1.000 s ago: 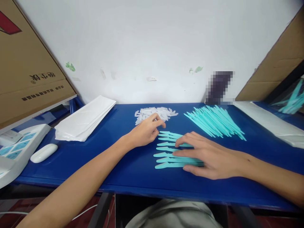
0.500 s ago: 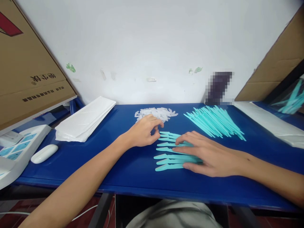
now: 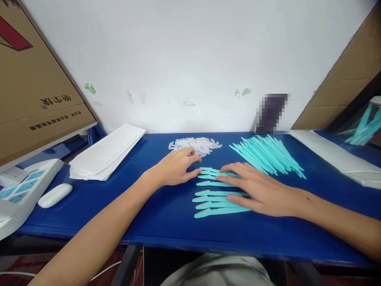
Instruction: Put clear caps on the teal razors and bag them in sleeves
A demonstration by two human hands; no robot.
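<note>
Blue table point(image 3: 166, 222) is exposed between the razors point(image 3: 212, 205) and its near edge; they are laid long axes left-right, heads pointed left, partly covered by the spread right hand point(image 3: 264, 194), the left hand point(image 3: 177, 169) held half-open beside the far heads

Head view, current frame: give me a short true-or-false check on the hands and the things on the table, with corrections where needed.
1. The right hand is over the row of turquoise tools. True.
2. The left hand lies on the white packets. False: it is by the left ends of the row's farthest tools.
3. The heap of turquoise tools lies to the right of the pale pieces. True.
4. The white rounded case is at the table's right end. False: it is towards the left end.
</note>
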